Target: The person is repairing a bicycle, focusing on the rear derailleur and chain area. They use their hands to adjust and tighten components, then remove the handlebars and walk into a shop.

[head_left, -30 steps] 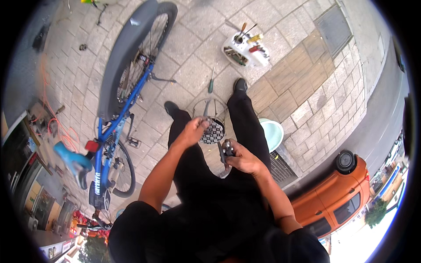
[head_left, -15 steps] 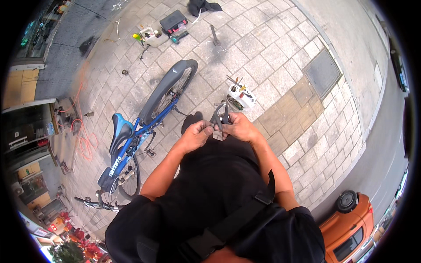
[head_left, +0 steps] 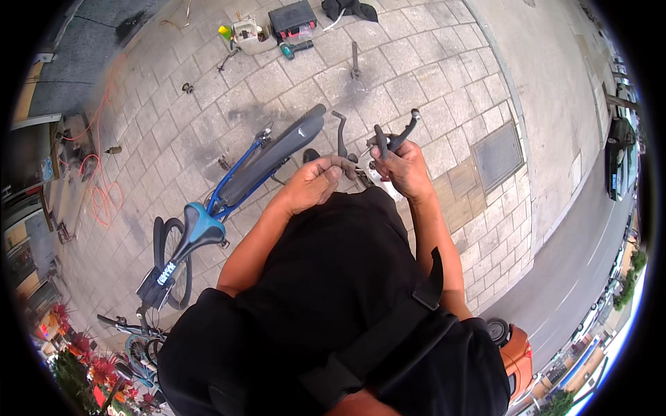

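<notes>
In front of my body, my left hand (head_left: 319, 184) has its fingers and thumb drawn together near my right hand. Whatever sits at its fingertips is too small to make out. My right hand (head_left: 408, 170) is closed around a dark, lever-like metal part (head_left: 404, 135), whose long arm slants up to the right. Another dark bent arm (head_left: 342, 132) rises just beyond the left fingertips; I cannot tell whether it joins the held part. A white tool holder (head_left: 378, 179) stands on the paving below the hands, partly hidden by them.
To the left is a blue bicycle with a blue-and-black saddle (head_left: 198, 232) and a dark rear mudguard (head_left: 277, 149). Farther off lie a black toolbox (head_left: 293, 19), a teal-and-black power drill (head_left: 296, 48), a wrench (head_left: 355, 61) and a white container (head_left: 251, 35). An orange hose (head_left: 103, 177) trails at far left.
My hands have moved apart and slightly up. The right one has lifted the dark metal part to the right, where its long arm now shows. The view has shifted, too.
</notes>
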A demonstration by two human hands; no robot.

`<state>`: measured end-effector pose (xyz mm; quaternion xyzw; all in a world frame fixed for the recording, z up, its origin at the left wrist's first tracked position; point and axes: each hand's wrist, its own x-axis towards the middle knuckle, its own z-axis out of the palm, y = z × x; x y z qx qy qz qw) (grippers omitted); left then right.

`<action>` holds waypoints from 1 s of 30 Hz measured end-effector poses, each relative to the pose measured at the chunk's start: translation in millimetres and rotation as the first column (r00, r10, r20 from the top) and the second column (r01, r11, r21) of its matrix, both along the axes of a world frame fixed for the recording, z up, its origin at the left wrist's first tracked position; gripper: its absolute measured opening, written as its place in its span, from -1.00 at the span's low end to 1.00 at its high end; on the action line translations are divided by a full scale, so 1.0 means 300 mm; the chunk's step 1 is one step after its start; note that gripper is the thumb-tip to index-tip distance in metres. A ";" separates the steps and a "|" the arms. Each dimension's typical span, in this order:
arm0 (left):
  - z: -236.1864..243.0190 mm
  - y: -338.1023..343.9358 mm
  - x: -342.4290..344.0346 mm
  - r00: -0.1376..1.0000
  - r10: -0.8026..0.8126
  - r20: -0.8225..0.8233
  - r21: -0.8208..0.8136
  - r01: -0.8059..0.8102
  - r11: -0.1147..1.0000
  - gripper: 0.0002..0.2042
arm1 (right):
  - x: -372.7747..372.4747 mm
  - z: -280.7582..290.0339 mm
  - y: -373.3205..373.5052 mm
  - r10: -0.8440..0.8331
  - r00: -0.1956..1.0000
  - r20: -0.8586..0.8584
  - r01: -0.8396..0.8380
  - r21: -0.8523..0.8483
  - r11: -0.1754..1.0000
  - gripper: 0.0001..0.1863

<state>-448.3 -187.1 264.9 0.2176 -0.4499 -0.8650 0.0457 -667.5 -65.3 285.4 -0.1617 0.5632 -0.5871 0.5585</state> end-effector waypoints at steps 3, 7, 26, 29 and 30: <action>0.012 -0.110 -0.041 0.994 0.078 -0.078 -0.069 -0.083 0.994 -0.73 | -0.005 0.065 -0.132 -0.037 0.995 -0.089 0.035 -0.028 0.999 -0.81; 0.009 -0.213 -0.096 0.971 0.229 -0.062 -0.077 -0.234 0.969 -0.51 | 0.007 0.100 -0.258 -0.045 0.982 -0.183 0.039 -0.036 0.999 -0.78; -0.131 -0.601 -0.879 0.815 0.577 -0.052 -0.039 -0.579 0.814 -0.61 | -0.863 0.060 -0.920 0.555 0.445 -0.703 -0.649 0.174 0.741 -0.67; -0.138 -0.610 -1.005 0.756 0.653 -0.054 -0.049 -0.655 0.754 -0.64 | -0.961 0.073 -1.001 0.585 0.391 -0.710 -0.678 0.207 0.705 -0.68; -0.129 -0.609 -1.027 0.726 0.687 -0.020 -0.050 -0.687 0.725 -0.67 | -0.980 0.069 -1.031 0.609 0.375 -0.699 -0.699 0.219 0.681 -0.68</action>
